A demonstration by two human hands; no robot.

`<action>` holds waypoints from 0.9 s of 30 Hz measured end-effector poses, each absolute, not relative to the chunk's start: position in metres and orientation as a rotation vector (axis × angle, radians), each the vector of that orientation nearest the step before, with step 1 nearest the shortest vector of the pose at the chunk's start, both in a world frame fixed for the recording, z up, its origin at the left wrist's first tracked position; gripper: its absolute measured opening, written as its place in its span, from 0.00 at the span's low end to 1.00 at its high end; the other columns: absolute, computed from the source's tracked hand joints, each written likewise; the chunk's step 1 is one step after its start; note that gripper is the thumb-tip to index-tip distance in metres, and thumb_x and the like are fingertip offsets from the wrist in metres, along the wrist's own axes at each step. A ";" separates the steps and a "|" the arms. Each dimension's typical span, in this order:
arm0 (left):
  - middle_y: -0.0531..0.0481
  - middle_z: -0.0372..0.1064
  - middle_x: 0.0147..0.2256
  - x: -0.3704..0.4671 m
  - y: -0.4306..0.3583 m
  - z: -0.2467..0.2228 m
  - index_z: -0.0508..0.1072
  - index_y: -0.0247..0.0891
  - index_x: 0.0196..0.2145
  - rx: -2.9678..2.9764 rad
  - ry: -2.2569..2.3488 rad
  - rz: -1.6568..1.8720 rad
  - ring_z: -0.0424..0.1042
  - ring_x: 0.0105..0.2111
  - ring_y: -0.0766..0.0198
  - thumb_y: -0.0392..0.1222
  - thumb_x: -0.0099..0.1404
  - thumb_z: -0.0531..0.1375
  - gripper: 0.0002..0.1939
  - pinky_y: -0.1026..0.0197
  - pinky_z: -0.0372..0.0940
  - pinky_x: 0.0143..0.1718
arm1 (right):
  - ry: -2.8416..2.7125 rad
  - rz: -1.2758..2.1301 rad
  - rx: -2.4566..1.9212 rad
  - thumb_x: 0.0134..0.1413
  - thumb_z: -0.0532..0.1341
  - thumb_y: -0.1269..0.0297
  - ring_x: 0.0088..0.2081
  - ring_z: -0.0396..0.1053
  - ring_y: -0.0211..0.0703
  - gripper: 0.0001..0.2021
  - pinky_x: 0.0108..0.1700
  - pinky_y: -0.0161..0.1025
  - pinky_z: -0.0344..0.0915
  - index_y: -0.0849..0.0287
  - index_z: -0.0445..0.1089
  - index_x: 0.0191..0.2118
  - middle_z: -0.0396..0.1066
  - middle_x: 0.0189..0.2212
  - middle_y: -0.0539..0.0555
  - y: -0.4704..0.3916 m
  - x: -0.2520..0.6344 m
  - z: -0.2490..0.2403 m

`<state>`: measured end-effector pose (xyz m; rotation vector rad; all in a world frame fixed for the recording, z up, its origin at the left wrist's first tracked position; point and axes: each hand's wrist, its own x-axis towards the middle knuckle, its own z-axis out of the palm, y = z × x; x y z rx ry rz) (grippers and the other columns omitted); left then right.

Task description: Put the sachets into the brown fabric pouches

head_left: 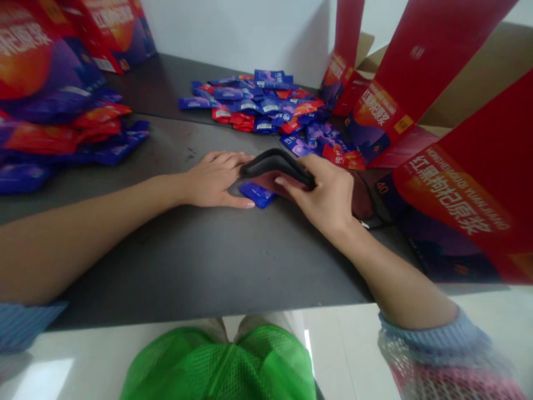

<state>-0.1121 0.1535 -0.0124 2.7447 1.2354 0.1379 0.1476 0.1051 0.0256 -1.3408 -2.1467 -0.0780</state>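
In the head view my left hand [214, 180] lies flat on the dark table, fingers stretched out, with the thumb beside a blue sachet [258, 194]. My right hand [328, 191] is closed around a bent black-rimmed object [277, 161] with a brownish inner side; its exact kind is unclear. This object arches above the sachet and hides part of it, and its left end reaches my left fingertips. Behind my right wrist shows a brownish piece with a dark cord, partly hidden.
A heap of blue and red sachets [258, 103] lies at the back. Another sachet pile [70, 133] is at left, by red boxes [120, 33]. Tall red cartons with raised flaps [449, 205] line the right side. The table [250, 266] ends just before my green-covered lap.
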 end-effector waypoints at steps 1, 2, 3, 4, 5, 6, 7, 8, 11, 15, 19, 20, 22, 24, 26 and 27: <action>0.35 0.46 0.74 -0.112 0.154 -0.013 0.50 0.36 0.75 2.740 1.241 0.136 0.48 0.71 0.35 0.81 0.62 0.47 0.57 0.38 0.42 0.70 | -2.218 -0.035 -1.256 0.64 0.63 0.51 0.37 0.75 0.49 0.13 0.36 0.41 0.63 0.56 0.75 0.42 0.78 0.36 0.55 0.105 0.145 0.021; 0.35 0.46 0.74 -0.112 0.154 -0.013 0.49 0.37 0.75 2.736 1.249 0.135 0.48 0.71 0.35 0.81 0.62 0.47 0.57 0.38 0.41 0.70 | -2.288 0.003 -1.158 0.64 0.63 0.51 0.37 0.75 0.48 0.13 0.36 0.40 0.62 0.56 0.76 0.42 0.78 0.36 0.55 0.107 0.143 0.016; 0.35 0.45 0.74 -0.112 0.154 -0.013 0.47 0.38 0.75 2.734 1.258 0.134 0.47 0.72 0.36 0.80 0.62 0.48 0.57 0.38 0.41 0.70 | -2.350 0.038 -1.059 0.65 0.62 0.51 0.37 0.76 0.47 0.14 0.36 0.39 0.62 0.57 0.76 0.42 0.79 0.36 0.55 0.110 0.143 0.013; 0.36 0.45 0.74 -0.112 0.153 -0.013 0.47 0.39 0.76 2.733 1.264 0.133 0.46 0.72 0.37 0.80 0.62 0.48 0.57 0.39 0.41 0.70 | -2.403 0.075 -0.968 0.66 0.61 0.51 0.37 0.76 0.46 0.15 0.37 0.39 0.63 0.57 0.77 0.43 0.79 0.37 0.55 0.113 0.144 0.010; 0.36 0.45 0.74 -0.112 0.153 -0.013 0.46 0.39 0.76 2.734 1.263 0.130 0.46 0.72 0.38 0.80 0.62 0.48 0.57 0.39 0.40 0.70 | -2.440 0.114 -0.897 0.66 0.61 0.51 0.37 0.76 0.46 0.16 0.38 0.38 0.63 0.58 0.77 0.44 0.80 0.37 0.55 0.117 0.145 0.008; 0.36 0.45 0.74 -0.112 0.153 -0.013 0.46 0.39 0.76 2.737 1.261 0.126 0.46 0.72 0.38 0.80 0.62 0.48 0.57 0.39 0.40 0.70 | -2.466 0.153 -0.845 0.67 0.60 0.50 0.38 0.77 0.46 0.17 0.39 0.38 0.64 0.58 0.77 0.46 0.80 0.38 0.56 0.121 0.147 0.006; 0.36 0.44 0.74 -0.112 0.153 -0.013 0.45 0.39 0.76 2.741 1.260 0.118 0.45 0.72 0.38 0.80 0.63 0.48 0.57 0.39 0.40 0.70 | -2.484 0.192 -0.808 0.66 0.61 0.49 0.40 0.77 0.47 0.18 0.41 0.38 0.64 0.59 0.77 0.48 0.80 0.40 0.56 0.124 0.148 0.005; 0.36 0.44 0.74 -0.112 0.153 -0.013 0.45 0.38 0.76 2.746 1.260 0.107 0.45 0.72 0.38 0.80 0.63 0.47 0.57 0.39 0.40 0.70 | -2.499 0.227 -0.778 0.65 0.62 0.48 0.42 0.77 0.48 0.20 0.42 0.38 0.65 0.60 0.76 0.51 0.81 0.43 0.57 0.127 0.150 0.005; 0.37 0.42 0.75 -0.113 0.154 -0.013 0.43 0.39 0.76 2.760 1.264 0.073 0.45 0.73 0.39 0.79 0.64 0.47 0.56 0.41 0.39 0.70 | -2.573 0.269 -0.721 0.59 0.64 0.42 0.43 0.76 0.50 0.30 0.42 0.38 0.63 0.61 0.74 0.57 0.80 0.44 0.59 0.131 0.151 0.006; 0.38 0.40 0.75 -0.114 0.155 -0.012 0.41 0.40 0.76 2.757 1.255 0.048 0.44 0.73 0.39 0.77 0.65 0.48 0.55 0.41 0.39 0.70 | -2.716 0.269 -0.847 0.59 0.64 0.43 0.36 0.73 0.46 0.25 0.35 0.37 0.56 0.57 0.78 0.52 0.77 0.37 0.56 0.128 0.146 0.012; 0.39 0.41 0.75 -0.114 0.156 -0.012 0.42 0.42 0.76 2.741 1.255 0.052 0.44 0.73 0.37 0.75 0.65 0.50 0.53 0.41 0.39 0.69 | -2.758 0.332 -0.995 0.61 0.65 0.46 0.39 0.73 0.47 0.19 0.38 0.37 0.57 0.54 0.80 0.48 0.77 0.37 0.55 0.127 0.144 0.020; 0.39 0.42 0.75 -0.115 0.156 -0.013 0.42 0.42 0.76 2.740 1.255 0.065 0.44 0.73 0.38 0.75 0.65 0.50 0.53 0.41 0.39 0.69 | -2.766 0.360 -0.997 0.61 0.65 0.47 0.41 0.73 0.47 0.18 0.39 0.37 0.57 0.53 0.80 0.47 0.78 0.37 0.54 0.127 0.145 0.021; 0.38 0.42 0.75 -0.115 0.156 -0.014 0.43 0.41 0.76 2.740 1.247 0.102 0.45 0.73 0.38 0.77 0.65 0.49 0.54 0.41 0.39 0.69 | -2.770 0.415 -0.973 0.62 0.65 0.47 0.41 0.74 0.47 0.17 0.41 0.37 0.59 0.52 0.80 0.46 0.79 0.37 0.54 0.129 0.148 0.022; 0.37 0.44 0.75 -0.116 0.156 -0.015 0.44 0.41 0.76 2.745 1.221 0.137 0.46 0.72 0.38 0.78 0.64 0.48 0.55 0.40 0.40 0.69 | -2.758 0.439 -0.954 0.62 0.64 0.46 0.40 0.74 0.46 0.17 0.41 0.37 0.59 0.52 0.81 0.45 0.79 0.36 0.53 0.131 0.150 0.021; 0.39 0.45 0.74 -0.115 0.155 -0.014 0.46 0.44 0.76 2.750 1.199 0.157 0.47 0.72 0.38 0.80 0.63 0.48 0.54 0.39 0.41 0.69 | -2.739 0.419 -0.957 0.63 0.63 0.46 0.37 0.74 0.46 0.17 0.40 0.37 0.59 0.52 0.81 0.45 0.79 0.35 0.53 0.131 0.151 0.019; 0.41 0.45 0.75 -0.115 0.155 -0.013 0.48 0.46 0.75 2.752 1.190 0.158 0.47 0.71 0.37 0.80 0.63 0.47 0.53 0.39 0.41 0.69 | -2.730 0.398 -0.962 0.63 0.63 0.46 0.37 0.74 0.46 0.17 0.40 0.37 0.58 0.52 0.81 0.46 0.80 0.35 0.53 0.131 0.151 0.018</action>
